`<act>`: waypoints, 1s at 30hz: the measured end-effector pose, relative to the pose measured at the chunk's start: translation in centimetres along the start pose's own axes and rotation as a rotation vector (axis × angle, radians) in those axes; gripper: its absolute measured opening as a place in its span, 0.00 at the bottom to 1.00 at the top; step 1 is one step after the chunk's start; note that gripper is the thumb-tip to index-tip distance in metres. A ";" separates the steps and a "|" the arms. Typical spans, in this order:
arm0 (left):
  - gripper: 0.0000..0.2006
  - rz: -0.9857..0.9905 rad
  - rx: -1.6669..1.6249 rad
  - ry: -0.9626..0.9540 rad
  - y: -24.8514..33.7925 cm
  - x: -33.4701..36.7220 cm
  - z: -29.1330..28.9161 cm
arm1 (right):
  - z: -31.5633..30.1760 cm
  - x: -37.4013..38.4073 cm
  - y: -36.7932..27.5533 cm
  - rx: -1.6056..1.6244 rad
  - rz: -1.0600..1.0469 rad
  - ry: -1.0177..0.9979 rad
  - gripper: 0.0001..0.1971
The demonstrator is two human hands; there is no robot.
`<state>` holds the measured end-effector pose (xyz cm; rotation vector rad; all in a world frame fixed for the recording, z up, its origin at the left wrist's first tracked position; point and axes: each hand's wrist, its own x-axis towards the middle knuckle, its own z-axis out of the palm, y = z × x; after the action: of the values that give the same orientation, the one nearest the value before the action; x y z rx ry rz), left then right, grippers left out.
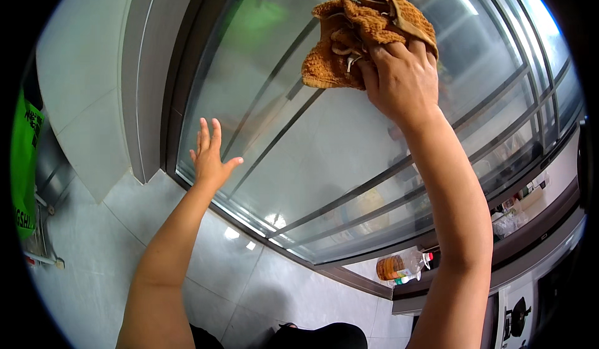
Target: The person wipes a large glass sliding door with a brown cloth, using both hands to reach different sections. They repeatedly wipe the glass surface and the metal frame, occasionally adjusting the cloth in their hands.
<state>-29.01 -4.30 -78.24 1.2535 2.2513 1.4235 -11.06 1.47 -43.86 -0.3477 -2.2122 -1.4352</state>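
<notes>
A bunched orange-brown towel lies against the upper part of a glass sliding door. My right hand grips its lower edge, fingers partly buried in the folds, with a loose pale tag or thread hanging from the cloth. Lower and to the left, my left hand is held up with fingers spread and nothing in it. It is in front of the door's left side; whether it touches the glass I cannot tell.
Dark frame bars cross the glass. At lower right, a plastic bottle of amber liquid with a red cap stands beyond the door's edge. A green bag hangs at far left by a metal rack. Grey tiles cover the floor.
</notes>
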 end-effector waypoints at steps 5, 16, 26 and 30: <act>0.56 0.029 0.030 0.002 -1.8 0.2 -1.4 | -2.9 -7.4 5.3 -0.033 0.148 0.088 0.15; 0.56 0.007 0.004 0.039 -0.7 0.1 0.5 | 4.0 2.1 -6.8 -0.080 -0.044 -0.105 0.16; 0.58 0.061 -0.036 0.097 -1.7 0.0 2.0 | -6.5 -11.0 24.2 -0.315 0.508 0.310 0.23; 0.56 0.094 -0.023 0.166 -3.5 0.2 0.7 | -1.5 -8.1 12.6 -0.225 0.597 0.389 0.25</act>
<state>-30.67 -4.36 -81.38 1.2938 2.2997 1.6387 1.94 5.74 -37.67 -0.6738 -1.4710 -1.2771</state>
